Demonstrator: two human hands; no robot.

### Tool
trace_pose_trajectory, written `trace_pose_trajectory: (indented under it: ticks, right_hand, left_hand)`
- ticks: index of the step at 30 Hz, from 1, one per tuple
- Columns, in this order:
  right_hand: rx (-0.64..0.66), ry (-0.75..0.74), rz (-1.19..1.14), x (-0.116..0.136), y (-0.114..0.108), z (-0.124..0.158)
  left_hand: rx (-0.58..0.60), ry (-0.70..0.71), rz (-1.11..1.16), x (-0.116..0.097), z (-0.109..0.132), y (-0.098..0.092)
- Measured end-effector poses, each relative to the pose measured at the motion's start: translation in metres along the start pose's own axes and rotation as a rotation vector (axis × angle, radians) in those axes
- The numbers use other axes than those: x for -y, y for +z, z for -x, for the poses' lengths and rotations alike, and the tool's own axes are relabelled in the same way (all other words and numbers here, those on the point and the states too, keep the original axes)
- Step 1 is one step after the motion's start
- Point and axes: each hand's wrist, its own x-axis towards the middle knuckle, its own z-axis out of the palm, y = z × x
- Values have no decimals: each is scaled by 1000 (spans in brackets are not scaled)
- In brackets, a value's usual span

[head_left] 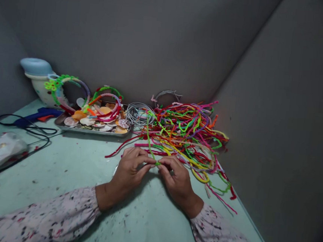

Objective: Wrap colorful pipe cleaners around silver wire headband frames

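Observation:
Between the fingertips of both hands is a green pipe cleaner point(149, 138), bunched small where I pinch it and running up and away towards the pile. My left hand point(131, 168) is closed, thumb and forefinger on the green bunch from the left. From the right, my right hand point(177, 179) pinches the same bunch between thumb and forefinger. Just beyond the hands spreads a tangled pile of coloured pipe cleaners point(189, 127). A red pipe cleaner point(119, 147) sticks out of it to the left.
A metal tray point(98, 132) of seashells carries fuzzy coloured rings. Beside it lies coiled silver wire point(140, 113). At the left are a blue glue gun point(34, 115), black cable point(45, 138), a plastic bag point(5, 148) and a blue-lidded container point(39, 78). Grey walls close the back and right.

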Motion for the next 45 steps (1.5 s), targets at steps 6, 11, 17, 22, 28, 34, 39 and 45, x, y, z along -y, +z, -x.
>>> trace_pose_trajectory:
  ticks: [6,11,17,22,28,34,39,45]
  right_hand:
    - [-3,-64,22,0,-1,0]
    - [-4,-96,49,1,-2,-1]
    - [-7,-119,71,1,-3,0]
    - [-9,-147,95,0,-3,1]
    - [-12,-186,127,0,-4,1]
    - [-10,-203,132,2,-5,1]
    - [-19,-190,135,3,-5,1]
    - [-26,-202,151,2,-5,1]
  left_hand:
    - [38,-20,-31,-2,-1,0]
    - [19,-12,-16,-2,-1,-1]
    - [0,24,-15,-1,-1,-1]
    - [2,51,-33,-1,-1,-1]
    - [28,50,-78,-6,-1,-2]
    - [106,12,-90,-10,-2,-4]
    - [107,2,-105,-9,-1,-3]
    - [107,32,-112,-8,-1,-3]
